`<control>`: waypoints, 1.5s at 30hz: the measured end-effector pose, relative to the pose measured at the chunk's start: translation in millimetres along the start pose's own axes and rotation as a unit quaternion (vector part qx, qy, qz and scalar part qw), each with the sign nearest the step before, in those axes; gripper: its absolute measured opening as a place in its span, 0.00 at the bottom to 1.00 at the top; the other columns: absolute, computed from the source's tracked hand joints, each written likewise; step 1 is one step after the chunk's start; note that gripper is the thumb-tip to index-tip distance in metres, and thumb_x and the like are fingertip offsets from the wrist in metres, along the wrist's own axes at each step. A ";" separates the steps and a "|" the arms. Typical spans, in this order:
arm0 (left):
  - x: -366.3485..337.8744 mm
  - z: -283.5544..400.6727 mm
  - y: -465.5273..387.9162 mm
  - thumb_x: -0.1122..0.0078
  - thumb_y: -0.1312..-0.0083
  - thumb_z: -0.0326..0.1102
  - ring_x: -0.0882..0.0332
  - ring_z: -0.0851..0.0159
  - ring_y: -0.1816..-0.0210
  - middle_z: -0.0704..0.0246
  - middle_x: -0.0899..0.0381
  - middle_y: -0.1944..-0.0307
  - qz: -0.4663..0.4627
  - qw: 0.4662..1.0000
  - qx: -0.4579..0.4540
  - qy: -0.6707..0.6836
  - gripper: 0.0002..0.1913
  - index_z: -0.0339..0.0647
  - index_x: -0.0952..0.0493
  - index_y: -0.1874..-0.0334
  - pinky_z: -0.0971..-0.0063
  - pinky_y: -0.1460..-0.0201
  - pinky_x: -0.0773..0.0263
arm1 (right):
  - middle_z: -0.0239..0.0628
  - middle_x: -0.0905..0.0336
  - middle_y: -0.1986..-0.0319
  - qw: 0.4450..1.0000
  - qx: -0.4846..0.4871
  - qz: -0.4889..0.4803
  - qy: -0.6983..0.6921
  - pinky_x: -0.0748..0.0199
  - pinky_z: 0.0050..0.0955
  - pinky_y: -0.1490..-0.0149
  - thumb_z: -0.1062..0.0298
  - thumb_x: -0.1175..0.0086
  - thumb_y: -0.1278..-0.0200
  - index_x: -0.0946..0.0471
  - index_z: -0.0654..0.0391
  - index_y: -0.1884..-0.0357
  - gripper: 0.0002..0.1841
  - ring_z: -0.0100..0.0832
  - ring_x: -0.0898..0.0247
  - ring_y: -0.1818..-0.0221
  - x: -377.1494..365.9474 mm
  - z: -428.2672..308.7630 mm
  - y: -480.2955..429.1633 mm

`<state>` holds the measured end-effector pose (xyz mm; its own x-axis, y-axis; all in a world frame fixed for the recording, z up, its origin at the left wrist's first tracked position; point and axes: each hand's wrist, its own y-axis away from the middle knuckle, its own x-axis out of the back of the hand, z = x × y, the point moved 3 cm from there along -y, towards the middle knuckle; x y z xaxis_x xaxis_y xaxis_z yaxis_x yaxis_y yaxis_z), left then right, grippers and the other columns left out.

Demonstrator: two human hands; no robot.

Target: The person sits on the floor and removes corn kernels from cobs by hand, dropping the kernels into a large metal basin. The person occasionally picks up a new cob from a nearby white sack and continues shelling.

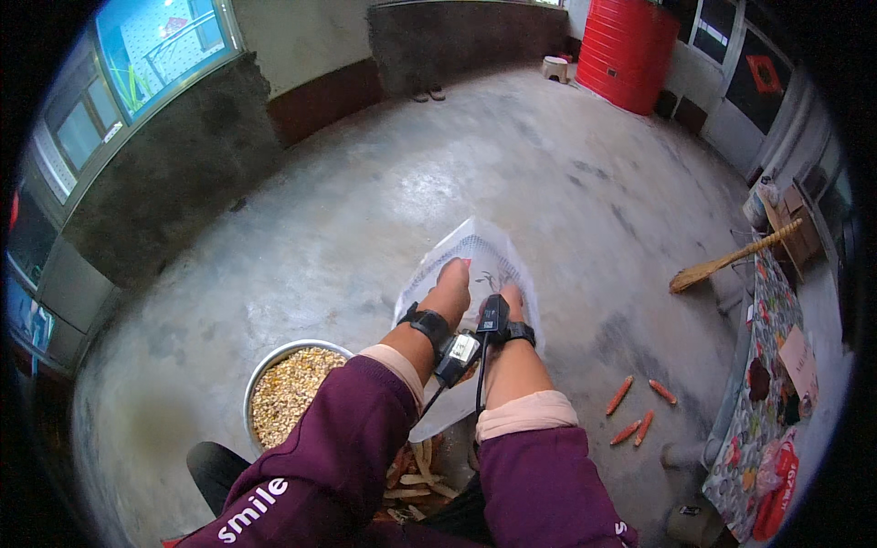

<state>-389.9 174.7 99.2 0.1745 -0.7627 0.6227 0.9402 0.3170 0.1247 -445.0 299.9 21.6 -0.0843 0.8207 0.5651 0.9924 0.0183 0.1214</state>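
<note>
Both my arms reach forward over a white container (473, 236) with a mesh-like band, perhaps a plastic basket or bag. My left hand (453, 277) is at its left part, with the fingers turned away and mostly hidden. My right hand (512, 300) is at its right side, partly behind a black wrist device (492, 314). I cannot tell whether either hand grips anything. Left of my left forearm, a round metal basin (248, 390) holds a heap of loose corn kernels (294, 390). Below the container, between my legs, lie several pale and reddish corn cobs (411, 479).
Several red corncobs (619, 395) lie on the concrete floor (329, 226) to the right. At the right edge, a broom (736, 255) rests by a table with a patterned cloth (764, 329). A large red tank (620, 55) and a small stool (555, 68) stand far back.
</note>
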 end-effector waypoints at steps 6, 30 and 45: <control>-12.0 -49.5 -2.4 0.59 0.38 0.25 0.27 0.48 0.49 0.49 0.24 0.55 -0.060 0.998 -0.010 -0.018 0.14 0.36 0.27 0.52 0.63 0.46 0.35 | 0.52 0.21 0.61 0.997 0.070 0.012 -0.014 0.27 0.39 0.57 0.72 0.37 0.59 0.22 0.64 0.57 0.21 0.43 0.23 0.62 -5.1 67.9 8.1; -89.1 -258.0 -23.8 0.57 0.35 0.34 0.29 0.49 0.47 0.51 0.27 0.48 -0.132 0.960 0.066 -0.236 0.20 0.40 0.34 0.41 0.63 0.43 0.35 | 0.51 0.22 0.59 0.970 -0.161 -0.166 0.081 0.28 0.38 0.54 0.69 0.35 0.60 0.24 0.64 0.54 0.26 0.43 0.24 0.59 -159.4 196.2 11.4; -108.5 -328.4 -16.3 0.54 0.36 0.36 0.27 0.53 0.49 0.55 0.26 0.49 -0.134 0.967 0.155 -0.150 0.20 0.41 0.33 0.42 0.66 0.46 0.33 | 0.51 0.22 0.57 0.958 -0.208 -0.173 0.097 0.29 0.37 0.52 0.67 0.34 0.61 0.25 0.63 0.52 0.28 0.43 0.25 0.56 -199.9 222.8 -4.1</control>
<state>-328.0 67.2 -224.0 -0.1994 -0.6580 0.7261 0.7995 0.3192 0.5088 -412.3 263.0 -273.7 -0.4558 0.6849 0.5685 0.7848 0.0079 0.6197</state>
